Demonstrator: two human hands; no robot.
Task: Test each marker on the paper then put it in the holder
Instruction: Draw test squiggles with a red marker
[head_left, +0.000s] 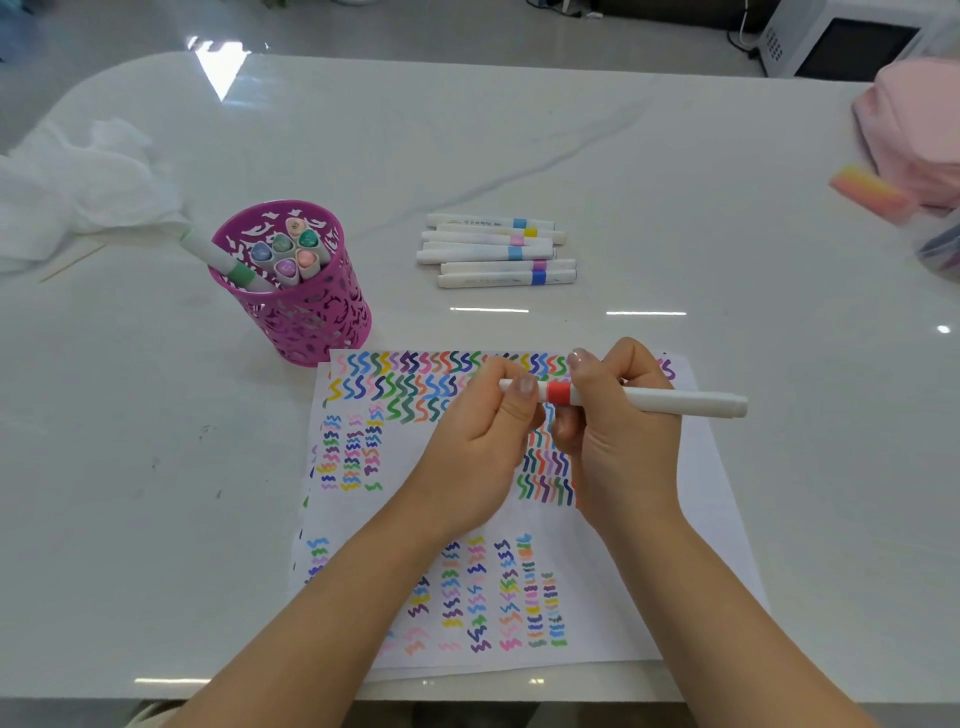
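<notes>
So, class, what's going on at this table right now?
A person grips a red-banded marker with both hands, left hand at one end, right hand on the barrel, above the paper full of squiggles. The holder already has several markers; a pile lies on the table beyond.

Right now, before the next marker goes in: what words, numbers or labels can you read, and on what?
Nothing reads for certain.
Loose markers: faint barrel print, too blurred.
Peach cap in the holder: small dark mark, too small.
Paper: coloured squiggles only, no words.
Red-banded marker: no print shows.
Microwave keypad: too small.
</notes>
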